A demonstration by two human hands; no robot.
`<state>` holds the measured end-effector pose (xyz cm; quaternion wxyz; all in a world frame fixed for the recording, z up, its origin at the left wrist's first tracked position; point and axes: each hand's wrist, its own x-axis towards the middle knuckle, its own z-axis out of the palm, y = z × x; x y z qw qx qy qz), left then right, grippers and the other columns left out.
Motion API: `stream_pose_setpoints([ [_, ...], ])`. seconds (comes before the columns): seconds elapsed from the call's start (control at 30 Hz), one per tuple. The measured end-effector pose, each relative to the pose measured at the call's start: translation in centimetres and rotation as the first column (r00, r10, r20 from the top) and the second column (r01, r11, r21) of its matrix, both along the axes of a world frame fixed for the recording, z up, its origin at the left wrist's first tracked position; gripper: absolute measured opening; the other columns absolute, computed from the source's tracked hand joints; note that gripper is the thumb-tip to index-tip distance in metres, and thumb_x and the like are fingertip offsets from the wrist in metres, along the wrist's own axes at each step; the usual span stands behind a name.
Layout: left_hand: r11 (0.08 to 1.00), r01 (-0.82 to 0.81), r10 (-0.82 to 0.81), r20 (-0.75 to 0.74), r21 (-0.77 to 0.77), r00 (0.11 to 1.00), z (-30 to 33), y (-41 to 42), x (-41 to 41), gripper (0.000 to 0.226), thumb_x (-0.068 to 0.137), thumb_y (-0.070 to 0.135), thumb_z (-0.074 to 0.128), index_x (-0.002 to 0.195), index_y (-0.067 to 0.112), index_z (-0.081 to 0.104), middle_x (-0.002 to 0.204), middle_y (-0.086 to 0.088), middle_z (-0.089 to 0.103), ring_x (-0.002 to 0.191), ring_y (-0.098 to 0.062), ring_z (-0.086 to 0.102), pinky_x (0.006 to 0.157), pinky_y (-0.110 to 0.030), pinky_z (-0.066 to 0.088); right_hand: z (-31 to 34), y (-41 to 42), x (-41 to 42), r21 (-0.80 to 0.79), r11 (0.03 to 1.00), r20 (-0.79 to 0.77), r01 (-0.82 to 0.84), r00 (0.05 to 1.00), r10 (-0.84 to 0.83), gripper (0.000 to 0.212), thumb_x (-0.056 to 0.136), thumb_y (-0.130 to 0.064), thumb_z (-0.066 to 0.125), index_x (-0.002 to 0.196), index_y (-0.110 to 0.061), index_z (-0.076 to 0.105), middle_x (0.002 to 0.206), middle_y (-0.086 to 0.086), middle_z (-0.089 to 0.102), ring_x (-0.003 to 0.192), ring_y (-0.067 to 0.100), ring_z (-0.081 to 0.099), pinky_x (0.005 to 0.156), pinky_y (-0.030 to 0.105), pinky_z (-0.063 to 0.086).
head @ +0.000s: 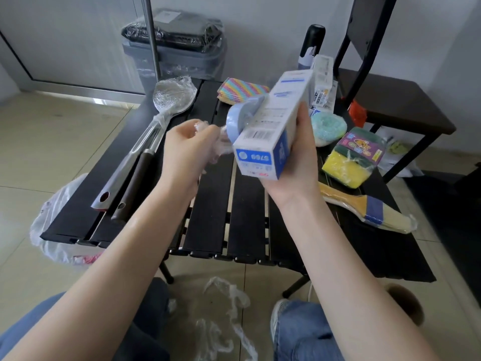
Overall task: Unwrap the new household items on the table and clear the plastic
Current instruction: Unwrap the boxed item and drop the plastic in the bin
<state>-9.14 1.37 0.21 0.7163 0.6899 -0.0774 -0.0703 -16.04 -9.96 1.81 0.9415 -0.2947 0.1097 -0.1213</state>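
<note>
Right grip (294, 155) wraps the boxed item (270, 131), steadying it above the counter (216, 204); left grip (187, 149), beside the box, pinches clear plastic film (218, 144), likely peeling it.

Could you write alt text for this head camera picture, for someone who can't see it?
Over a black slatted table, the right hand holds a white and blue box while the left hand grips clear plastic wrap at its side. Wrapped sponges, a paintbrush and a ladle lie around.
</note>
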Motion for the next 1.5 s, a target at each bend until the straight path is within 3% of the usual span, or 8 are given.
stream_pose_setpoints([
  [0.1,0.998,-0.012,0.010,-0.038,-0.057,0.999,0.6,1.2,0.7,0.031,0.088,-0.010,0.037,0.072,0.016,0.038,0.083,0.001,0.062,0.057,-0.010,0.068,0.038,-0.023,0.041,0.1,-1.0,0.2,-0.008,0.995,0.024,0.096,0.995,-0.096,0.052,0.097,-0.051,0.039,0.139,-0.022,0.046,0.110,0.002,0.063,0.100,0.018,0.063,0.079,0.032,0.056],
  [0.3,0.991,0.116,-0.119,0.036,0.070,0.992,1.5,2.3,0.9,0.030,0.085,0.006,0.042,0.108,0.024,0.049,0.072,-0.001,0.064,0.035,-0.005,0.036,0.046,-0.021,0.034,0.2,-0.8,0.9,-0.258,0.965,-0.116,0.054,0.990,-0.086,0.037,0.096,-0.049,0.045,0.109,-0.017,0.058,0.089,0.009,0.067,0.085,0.020,0.067,0.088,0.039,0.053],
  [0.57,0.930,0.108,-0.144,0.078,0.352,0.986,-0.2,2.4,0.4,0.038,0.092,0.037,0.058,0.059,0.020,0.063,0.041,0.010,0.048,0.034,-0.002,0.040,0.034,-0.014,0.029,-1.2,1.9,3.0,-0.400,0.914,-0.284,-0.070,0.957,-0.052,0.039,0.096,-0.052,0.044,0.119,-0.024,0.058,0.108,0.008,0.071,0.092,0.022,0.069,0.088,0.042,0.055],
  [0.73,0.908,-0.236,0.099,0.369,0.346,0.924,-0.3,3.8,1.2,0.026,0.090,0.033,0.061,0.084,0.011,0.074,0.065,-0.010,0.061,0.052,-0.020,0.057,0.051,-0.034,0.053,-2.0,2.9,4.7,-0.481,0.875,-0.346,-0.048,0.928,-0.140,0.032,0.099,-0.044,0.046,0.121,-0.021,0.051,0.102,0.004,0.066,0.089,0.018,0.065,0.086,0.037,0.054],
  [0.83,0.927,-0.291,0.192,0.370,0.234,0.909,0.0,4.2,1.4,0.017,0.090,0.027,0.062,0.094,0.015,0.074,0.068,0.010,0.061,0.055,0.002,0.054,0.049,-0.007,0.042,-2.4,3.3,5.3,-0.523,0.849,-0.417,-0.076,0.892,-0.177,0.035,0.101,-0.034,0.044,0.131,-0.017,0.046,0.097,-0.001,0.061,0.080,0.012,0.060,0.068,0.027,0.050],
  [1.03,0.936,-0.240,0.152,0.318,0.256,0.936,-1.3,4.2,1.8,0.013,0.088,0.033,0.065,0.094,0.025,0.074,0.071,0.020,0.065,0.057,0.006,0.057,0.053,-0.018,0.044,-3.5,4.6,6.8,-0.623,0.767,-0.447,-0.153,0.874,-0.189,0.044,0.099,-0.018,0.044,0.142,-0.018,0.038,0.138,0.006,0.052,0.120,0.022,0.054,0.099,0.041,0.047],
  [1.23,0.864,-0.295,0.131,0.383,0.409,0.915,-1.9,4.0,2.5,0.020,0.091,0.034,0.059,0.089,0.020,0.072,0.066,0.021,0.056,0.065,0.002,0.057,0.053,-0.015,0.043,-3.9,5.0,7.1,-0.788,0.570,-0.434,-0.231,0.866,-0.248,0.038,0.103,-0.024,0.037,0.138,-0.014,0.046,0.133,0.007,0.055,0.117,0.020,0.052,0.074,0.027,0.044],
  [1.5,0.833,-0.209,0.034,0.329,0.513,0.944,-2.0,3.4,2.9,0.026,0.092,0.037,0.057,0.094,0.017,0.073,0.072,0.013,0.060,0.064,-0.001,0.057,0.055,-0.018,0.045,-3.9,4.1,7.1,-0.823,0.480,-0.473,-0.305,0.835,-0.282,0.037,0.104,-0.038,0.031,0.117,-0.012,0.053,0.123,0.010,0.060,0.116,0.024,0.056,0.104,0.042,0.042],
])
